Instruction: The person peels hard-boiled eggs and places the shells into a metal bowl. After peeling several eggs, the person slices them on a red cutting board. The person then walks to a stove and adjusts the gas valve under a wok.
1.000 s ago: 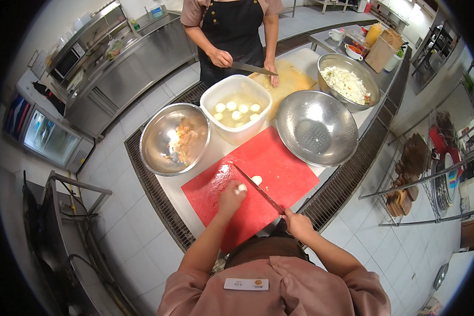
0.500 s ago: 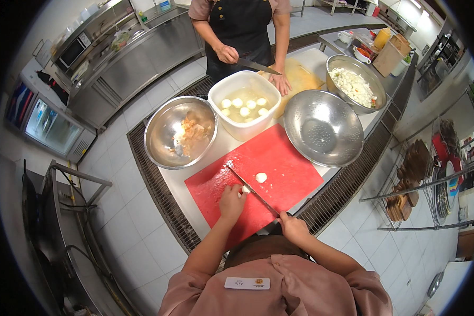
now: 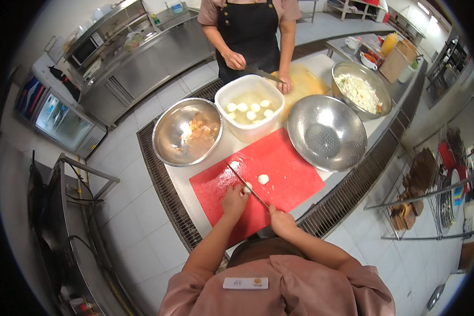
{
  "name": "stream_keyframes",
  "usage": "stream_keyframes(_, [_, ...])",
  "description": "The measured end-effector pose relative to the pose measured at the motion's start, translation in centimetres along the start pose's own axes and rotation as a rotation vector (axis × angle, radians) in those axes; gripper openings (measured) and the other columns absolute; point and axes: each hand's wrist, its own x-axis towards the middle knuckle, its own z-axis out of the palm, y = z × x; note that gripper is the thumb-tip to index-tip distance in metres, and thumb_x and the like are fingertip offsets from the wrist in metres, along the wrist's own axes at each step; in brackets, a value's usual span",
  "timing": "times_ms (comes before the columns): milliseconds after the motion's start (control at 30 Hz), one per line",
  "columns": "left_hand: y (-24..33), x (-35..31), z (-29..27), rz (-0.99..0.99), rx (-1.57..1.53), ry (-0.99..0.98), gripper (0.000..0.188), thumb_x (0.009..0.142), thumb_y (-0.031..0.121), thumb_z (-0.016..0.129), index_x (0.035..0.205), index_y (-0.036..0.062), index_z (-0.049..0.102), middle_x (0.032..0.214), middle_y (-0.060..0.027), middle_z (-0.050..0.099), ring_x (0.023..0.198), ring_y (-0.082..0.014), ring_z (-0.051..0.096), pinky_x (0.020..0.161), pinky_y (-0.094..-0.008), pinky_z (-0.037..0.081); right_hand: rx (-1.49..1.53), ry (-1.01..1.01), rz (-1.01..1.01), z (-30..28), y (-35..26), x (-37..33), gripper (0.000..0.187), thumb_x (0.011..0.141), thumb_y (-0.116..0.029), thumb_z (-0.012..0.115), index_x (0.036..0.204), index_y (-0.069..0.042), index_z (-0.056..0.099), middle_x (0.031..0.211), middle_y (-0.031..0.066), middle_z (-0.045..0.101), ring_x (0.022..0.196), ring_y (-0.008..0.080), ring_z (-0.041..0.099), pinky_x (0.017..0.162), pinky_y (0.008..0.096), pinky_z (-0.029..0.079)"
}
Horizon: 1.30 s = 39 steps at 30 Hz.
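My left hand (image 3: 235, 201) is closed on a small white round piece (image 3: 248, 186), which looks like a peeled onion, and pins it to the red cutting board (image 3: 295, 163). In my right hand (image 3: 282, 221) is the handle of a long knife (image 3: 240, 178). Its thin blade slants away to the far left, right beside the held piece; whether it has cut in, I cannot tell. Another peeled onion (image 3: 263, 179) lies on the board just right of the blade, with small white scraps around it.
Beyond the board stand a steel bowl with skins (image 3: 163, 118), a white tub (image 3: 221, 113) of water and white rounds, a steel colander (image 3: 347, 113) and a bowl of chopped white pieces (image 3: 361, 95). Opposite, a co-worker's hand (image 3: 236, 59) holds a large knife over a yellowish board (image 3: 303, 84).
The view has shifted a little, so the board and bowls sit slightly differently. My right hand and the knife have drawn slightly left, closer to my left hand. My left hand keeps its grip.
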Motion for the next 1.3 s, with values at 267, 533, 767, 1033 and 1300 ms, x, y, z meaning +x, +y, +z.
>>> stream_keyframes(267, [-0.9, 1.2, 1.8, -0.417, -0.737, 0.060, 0.040, 0.084, 0.021, 0.070, 0.117, 0.0004, 0.057, 0.107, -0.0131, 0.061, 0.088, -0.0248, 0.064, 0.076, -0.0357, 0.051, 0.090, 0.035, -0.067, -1.7, 3.2, -2.3, 0.017, 0.096, -0.017, 0.039, 0.104, -0.003, 0.043, 0.080, 0.0253, 0.066, 0.079, 0.0427, 0.066, 0.068, 0.0555, 0.049])
stream_keyframes(533, [-3.9, -1.5, -0.6, -0.237, -0.670, -0.034, 0.056, 0.079, 0.006, 0.072, 0.129, -0.0011, 0.048, 0.110, -0.0119, 0.060, 0.094, -0.0204, 0.060, 0.083, -0.0310, 0.050, 0.020, -0.023, -0.089, 0.1, 3.5, -1.5, 0.017, 0.097, -0.019, 0.039, 0.104, -0.004, 0.044, 0.080, 0.0233, 0.067, 0.078, 0.0410, 0.067, 0.067, 0.0541, 0.050])
stream_keyframes(767, [-1.6, -1.2, -0.3, -0.028, -0.435, 0.012, 0.054, 0.077, 0.012, 0.077, 0.123, -0.0013, 0.054, 0.118, -0.0205, 0.054, 0.106, -0.0301, 0.057, 0.090, -0.0366, 0.048, 0.056, 0.080, 0.080, -1.0, 3.8, -1.6, 0.019, 0.098, -0.023, 0.041, 0.104, -0.005, 0.045, 0.080, 0.0241, 0.067, 0.078, 0.0424, 0.066, 0.068, 0.0541, 0.050])
stream_keyframes(1033, [-2.2, -0.3, 0.6, 0.043, -0.535, -0.068, 0.038, 0.080, 0.013, 0.075, 0.114, 0.0030, 0.061, 0.109, -0.0137, 0.055, 0.089, -0.0203, 0.062, 0.079, -0.0314, 0.051, 0.105, 0.082, 0.135, -0.1, 1.6, -2.2, 0.022, 0.099, -0.025, 0.042, 0.104, -0.003, 0.043, 0.081, 0.0260, 0.066, 0.079, 0.0454, 0.065, 0.070, 0.0558, 0.049])
stream_keyframes(1300, [-3.7, 0.6, 1.4, -0.030, -0.630, -0.180, 0.036, 0.081, 0.020, 0.075, 0.112, 0.0055, 0.064, 0.092, -0.0124, 0.060, 0.083, -0.0222, 0.061, 0.074, -0.0340, 0.051, 0.166, 0.147, 0.123, -0.7, -1.5, -3.6, 0.024, 0.100, -0.027, 0.041, 0.105, -0.004, 0.043, 0.082, 0.0262, 0.066, 0.077, 0.0473, 0.064, 0.069, 0.0571, 0.049])
